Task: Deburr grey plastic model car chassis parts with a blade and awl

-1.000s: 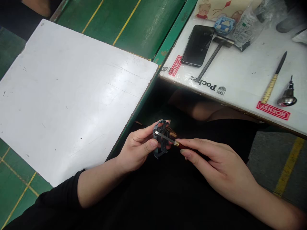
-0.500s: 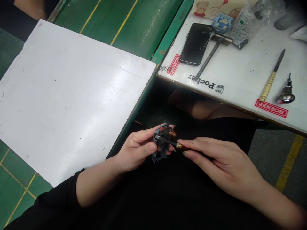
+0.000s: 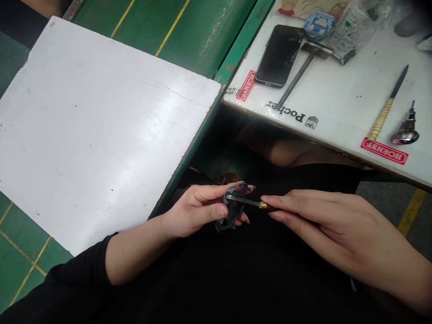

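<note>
The left hand (image 3: pixel 197 210) kept its grip closed on a dark grey openwork plastic part (image 3: pixel 233 215), pinching it between thumb and fingers just above the person's black clothing (image 3: pixel 216 274). The right hand (image 3: pixel 337 229) had its grip pressed together around the red handle of a slim hand tool (image 3: pixel 243 201), whose brass collar and steel shank pointed left, with the shank lying across the plastic part. To the left lay a chipped white board (image 3: pixel 101 126) on a green bench (image 3: pixel 202 36) with yellow lines. On the white tabletop (image 3: pixel 340 108) at upper right, printed with red HORNBY labels, lay a black smartphone (image 3: pixel 279 55), a T-shaped metal tool (image 3: pixel 303 72), a pointed tool with a yellow-wrapped handle (image 3: pixel 381 119), and a chrome bell-shaped tool (image 3: pixel 407 135).
</note>
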{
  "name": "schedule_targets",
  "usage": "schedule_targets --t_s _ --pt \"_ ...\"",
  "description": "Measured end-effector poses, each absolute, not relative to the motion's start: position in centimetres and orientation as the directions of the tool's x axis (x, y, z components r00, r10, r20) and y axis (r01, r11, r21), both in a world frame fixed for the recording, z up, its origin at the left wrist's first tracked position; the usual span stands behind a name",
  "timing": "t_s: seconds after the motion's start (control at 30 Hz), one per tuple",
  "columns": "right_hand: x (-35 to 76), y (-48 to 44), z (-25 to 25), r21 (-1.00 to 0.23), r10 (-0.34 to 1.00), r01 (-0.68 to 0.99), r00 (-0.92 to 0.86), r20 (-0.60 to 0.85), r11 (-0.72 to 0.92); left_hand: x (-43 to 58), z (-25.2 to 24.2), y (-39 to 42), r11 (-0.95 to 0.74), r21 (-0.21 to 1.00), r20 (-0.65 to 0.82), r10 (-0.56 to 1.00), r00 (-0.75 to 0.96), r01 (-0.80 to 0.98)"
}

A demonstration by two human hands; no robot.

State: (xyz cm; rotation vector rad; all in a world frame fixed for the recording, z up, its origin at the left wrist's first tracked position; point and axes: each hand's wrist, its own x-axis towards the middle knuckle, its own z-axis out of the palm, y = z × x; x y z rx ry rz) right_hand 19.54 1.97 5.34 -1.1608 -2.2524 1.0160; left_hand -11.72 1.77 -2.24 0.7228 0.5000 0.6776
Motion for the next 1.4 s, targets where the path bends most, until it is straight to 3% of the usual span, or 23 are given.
schedule_targets --t_s 0.53,0.9,1.4 --pt "17.2 0.4 5.2 -0.827 0.909 0.534 -0.410 -0.073 0.175 -10.9 -2.3 1.6 0.512 0.733 -0.227 0.805 0.548 -0.447" --pt "16.8 -0.2 4.4 -0.831 0.918 0.538 -0.384 -0.095 0.140 -11.4 -2.7 1.1 0.405 0.836 -0.212 0.862 0.461 -0.372" --pt "16.0 0.0 4.3 -0.846 0.927 0.517 -0.366 -0.082 0.129 -11.3 -2.6 1.0 0.327 0.882 -0.191 0.906 0.377 -0.340"
